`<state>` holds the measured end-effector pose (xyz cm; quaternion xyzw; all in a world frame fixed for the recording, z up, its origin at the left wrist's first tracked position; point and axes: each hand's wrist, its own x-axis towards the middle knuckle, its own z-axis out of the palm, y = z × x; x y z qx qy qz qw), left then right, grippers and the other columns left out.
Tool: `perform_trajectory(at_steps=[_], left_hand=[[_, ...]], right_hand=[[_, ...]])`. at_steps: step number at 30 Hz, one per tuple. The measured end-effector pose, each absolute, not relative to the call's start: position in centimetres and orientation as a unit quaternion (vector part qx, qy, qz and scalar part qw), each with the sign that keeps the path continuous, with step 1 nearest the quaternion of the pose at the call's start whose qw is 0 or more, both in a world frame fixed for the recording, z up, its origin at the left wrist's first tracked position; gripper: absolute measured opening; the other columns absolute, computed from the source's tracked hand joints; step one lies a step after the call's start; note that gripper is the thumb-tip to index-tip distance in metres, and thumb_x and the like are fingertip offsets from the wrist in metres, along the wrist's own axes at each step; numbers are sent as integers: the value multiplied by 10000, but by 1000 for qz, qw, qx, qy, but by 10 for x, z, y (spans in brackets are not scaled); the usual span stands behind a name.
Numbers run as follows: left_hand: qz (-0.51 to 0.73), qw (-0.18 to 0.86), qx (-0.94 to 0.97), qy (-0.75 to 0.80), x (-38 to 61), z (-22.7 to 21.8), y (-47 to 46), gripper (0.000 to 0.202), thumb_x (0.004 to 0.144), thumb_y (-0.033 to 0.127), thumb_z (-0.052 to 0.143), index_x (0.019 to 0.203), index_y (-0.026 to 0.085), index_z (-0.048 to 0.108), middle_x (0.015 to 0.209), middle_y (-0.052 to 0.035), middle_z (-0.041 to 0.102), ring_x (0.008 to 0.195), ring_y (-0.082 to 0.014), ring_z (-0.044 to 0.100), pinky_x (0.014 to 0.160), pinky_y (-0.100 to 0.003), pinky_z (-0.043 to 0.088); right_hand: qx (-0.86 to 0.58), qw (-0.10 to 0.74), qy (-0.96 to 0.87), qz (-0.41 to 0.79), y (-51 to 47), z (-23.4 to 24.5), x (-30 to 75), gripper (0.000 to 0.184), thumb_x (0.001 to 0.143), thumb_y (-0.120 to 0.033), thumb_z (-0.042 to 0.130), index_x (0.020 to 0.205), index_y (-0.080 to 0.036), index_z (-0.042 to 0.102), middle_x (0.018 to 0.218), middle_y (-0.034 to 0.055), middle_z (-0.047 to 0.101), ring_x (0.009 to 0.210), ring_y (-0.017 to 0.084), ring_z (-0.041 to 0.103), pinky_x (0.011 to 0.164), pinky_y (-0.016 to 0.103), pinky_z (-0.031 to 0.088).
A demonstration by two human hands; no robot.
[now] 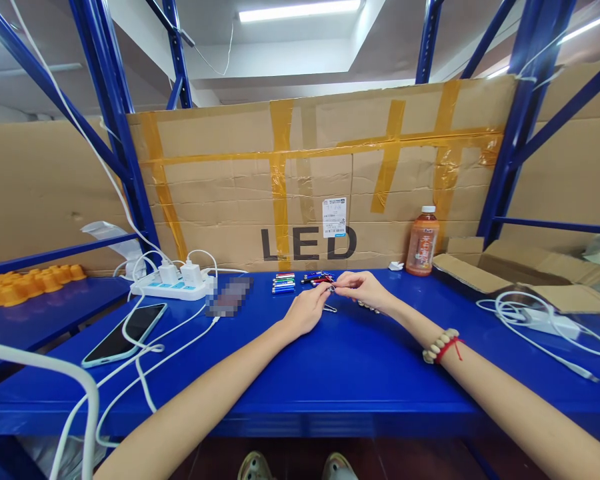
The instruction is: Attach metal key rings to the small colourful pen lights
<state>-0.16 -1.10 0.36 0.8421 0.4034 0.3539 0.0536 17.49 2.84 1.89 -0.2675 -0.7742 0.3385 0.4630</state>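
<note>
Head view, outward from the middle of the blue surface (370,373): left hand (306,312) and right hand (365,289) nearly fingertip to fingertip, both pinched narrow on a small metal ring (332,289), held just above the surface, finer detail too small to make out. Just below, near the left fingers, a thin metal clip (331,309) lying flat. Under the right hand, a short pale beaded item (369,307), partly hidden. Around the right wrist, a beaded bracelet (434,348) with red string.

Directly beyond the hands, a loose pile of blue and red cylinders (314,275); just left of it, a neat stack of multicoloured cylinders (283,283), laid side by side.

Farther left, a blurred-out rectangular device (230,297) with a white cable attached, a white power strip (173,288) carrying plugs, and a smartphone (125,335) lying screen up, crossed by a white cable.

Toward the right, near the back edge, a crumpled white scrap (395,266) beside an upright bottle (423,243) of orange drink, capped in white. Past the bottle, an open cardboard box (530,270), with a coiled white cable (513,312) in front.

Behind everything, a taped cardboard panel (220,200) printed "LED", between blue rack posts (513,147).
</note>
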Motion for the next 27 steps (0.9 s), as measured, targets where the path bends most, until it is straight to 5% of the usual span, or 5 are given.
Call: perform_trajectory(at_steps=[27], left_hand=[[268, 5, 866, 421, -4, 4, -13, 211, 896, 280, 266, 984, 212, 445, 868, -25, 579, 796, -160, 556, 638, -222, 380]], right_hand=[[-291, 421, -827, 233, 16, 21, 171, 363, 603, -468, 647, 570, -115, 569, 588, 22, 519, 536, 82, 450, 515, 218, 360]])
